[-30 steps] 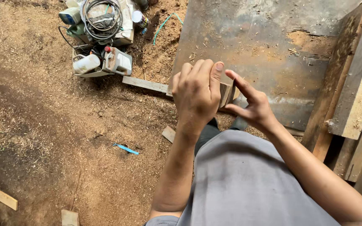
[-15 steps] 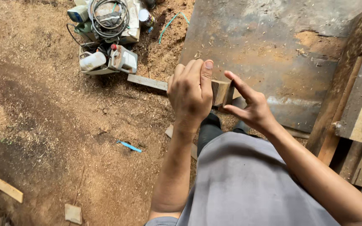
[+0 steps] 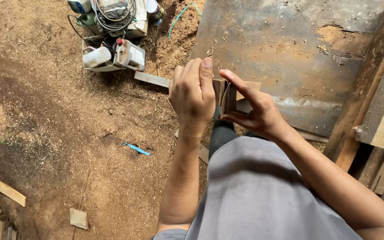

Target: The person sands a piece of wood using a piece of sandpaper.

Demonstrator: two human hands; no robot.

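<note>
Gripping a small wood piece (image 3: 227,98) as before, both hands (left (image 3: 193,95), right (image 3: 256,111)) have barely shifted.

The small block (image 3: 228,98) pinched between the left hand (image 3: 193,95) and right hand (image 3: 256,111) looks like matt brown wood. The floor (image 3: 45,133) is loose, rough sawdust. A dull, stained metal sheet (image 3: 290,53) lies ahead, beside rough wooden planks (image 3: 378,111). The white jug (image 3: 96,57) looks like smooth plastic.
</note>
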